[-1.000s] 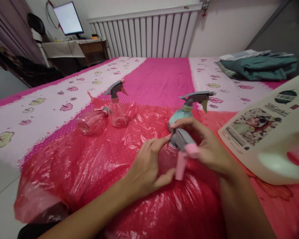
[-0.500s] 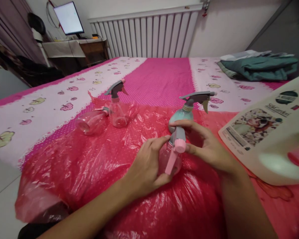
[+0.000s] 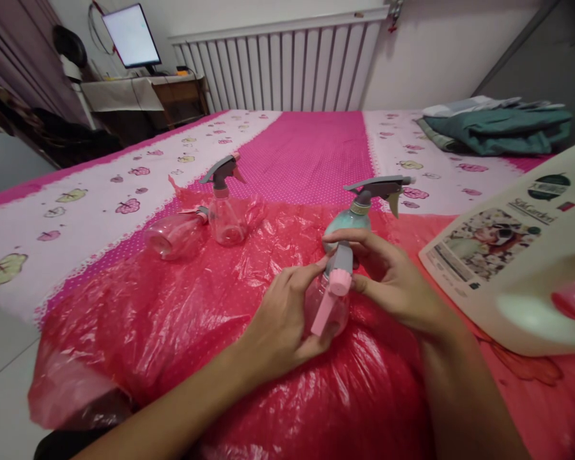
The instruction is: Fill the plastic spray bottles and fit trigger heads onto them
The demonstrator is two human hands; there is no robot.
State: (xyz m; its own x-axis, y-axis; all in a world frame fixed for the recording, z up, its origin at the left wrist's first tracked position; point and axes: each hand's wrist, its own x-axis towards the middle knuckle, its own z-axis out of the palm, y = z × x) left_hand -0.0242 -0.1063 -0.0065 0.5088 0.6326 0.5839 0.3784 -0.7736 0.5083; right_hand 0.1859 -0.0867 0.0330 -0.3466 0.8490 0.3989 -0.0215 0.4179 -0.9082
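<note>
My left hand (image 3: pixel 282 316) wraps round the body of a small clear pink spray bottle (image 3: pixel 326 305) that stands on red plastic sheeting (image 3: pixel 172 319). My right hand (image 3: pixel 388 278) pinches its grey spray head (image 3: pixel 341 262), whose pink trigger (image 3: pixel 328 300) points toward me. Right behind stands a teal spray bottle (image 3: pixel 359 214) with a grey trigger head. Further left, a clear spray bottle (image 3: pixel 225 204) stands upright, and a headless clear bottle (image 3: pixel 175 233) lies on its side beside it.
A large white jug with a printed label (image 3: pixel 512 255) fills the right foreground. The sheeting covers a pink bedspread (image 3: pixel 306 150). Folded green clothes (image 3: pixel 498 128) lie at the far right. A radiator (image 3: pixel 287 64), a monitor (image 3: pixel 131 35) and a desk stand behind.
My right hand has turned the spray head on the pink bottle, so the pink trigger has swung from the right round toward the left. My left hand kept its hold.
</note>
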